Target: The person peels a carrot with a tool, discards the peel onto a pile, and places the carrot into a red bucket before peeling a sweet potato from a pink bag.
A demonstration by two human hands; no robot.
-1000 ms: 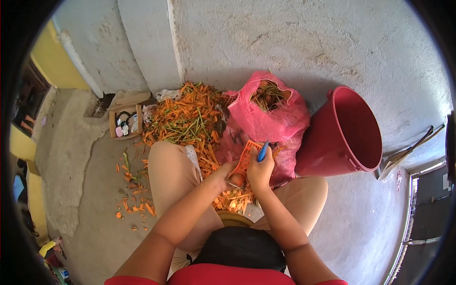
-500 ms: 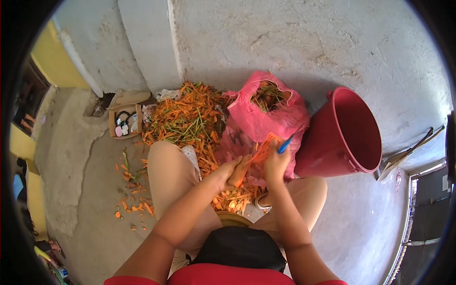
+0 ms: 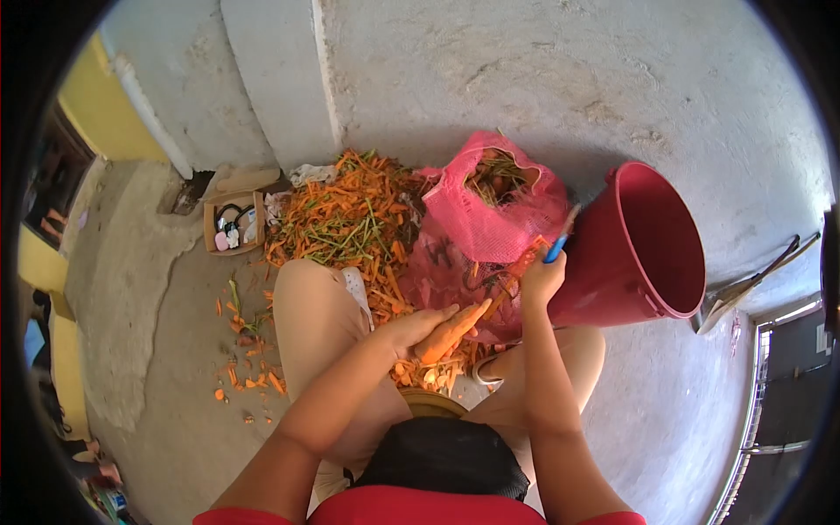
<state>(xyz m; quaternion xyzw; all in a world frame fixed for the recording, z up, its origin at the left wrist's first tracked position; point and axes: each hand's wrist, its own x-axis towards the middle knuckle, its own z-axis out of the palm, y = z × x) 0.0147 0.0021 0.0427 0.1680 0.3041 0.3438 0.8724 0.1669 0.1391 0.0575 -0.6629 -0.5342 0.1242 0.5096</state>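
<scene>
My left hand (image 3: 418,331) is closed around a peeled-looking orange carrot (image 3: 451,337), its tip pointing up and to the right. To the right and slightly farther forward, my right hand (image 3: 542,278) grips a blue-handled tool (image 3: 555,248); an orange piece shows beside its fingers, and I cannot tell the tool's exact kind. A gap separates the tool from the carrot. Beneath both hands, orange peelings (image 3: 429,376) cover the floor between my legs. Just beyond my hands stands a pink mesh sack (image 3: 455,223) with carrots and stalks visible in its mouth.
Against the wall rises a heap of carrot peelings and green stalks (image 3: 350,210). A large dark red bucket (image 3: 595,262) leans right of the sack. At left sits a small cardboard box (image 3: 234,245) with odds and ends. A long-handled dustpan (image 3: 722,302) rests by the right wall.
My right hand has swung forward and right with the blue-handled tool, away from the carrot. The left hand keeps the carrot, which now shows more fully.
</scene>
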